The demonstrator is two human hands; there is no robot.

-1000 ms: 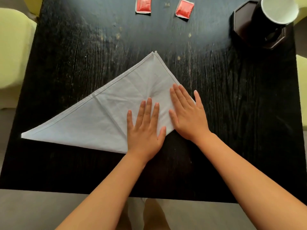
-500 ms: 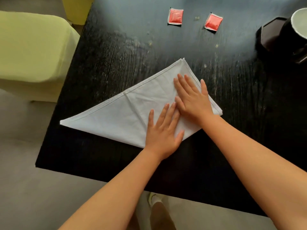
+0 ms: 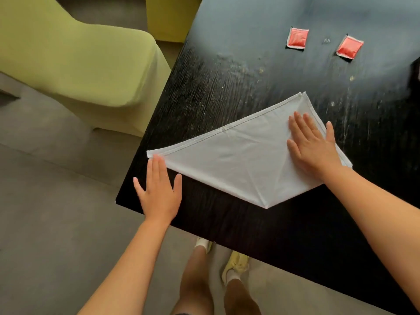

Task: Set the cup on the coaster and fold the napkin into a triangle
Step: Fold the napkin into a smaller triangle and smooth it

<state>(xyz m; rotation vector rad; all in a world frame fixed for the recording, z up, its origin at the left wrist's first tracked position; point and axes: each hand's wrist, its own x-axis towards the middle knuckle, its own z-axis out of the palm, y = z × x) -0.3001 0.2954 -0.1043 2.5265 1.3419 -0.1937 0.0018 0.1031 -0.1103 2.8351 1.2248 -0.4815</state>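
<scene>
Napkin (image 3: pixel 238 160) centre-right of frame, already a triangle on the table (image 3: pixel 227 76). Right hand (image 3: pixel 313 146) flat, fingers straight, pinning its right corner. Left hand (image 3: pixel 159 192) flat, fingertips touching left tip, likely smoothing. Neither grips anything. Cup not visible; 2 red sachets (image 3: pixel 297 38) upper right.

1. I see soft daylight from the far side washing pale glare across the black wood-grain table (image 3: pixel 261 23).
2. Wide-angle bending curves the table's edges.
3. The white folded cloth napkin (image 3: pixel 238 160) looks slightly soft, faint shadows beneath my hands.
</scene>
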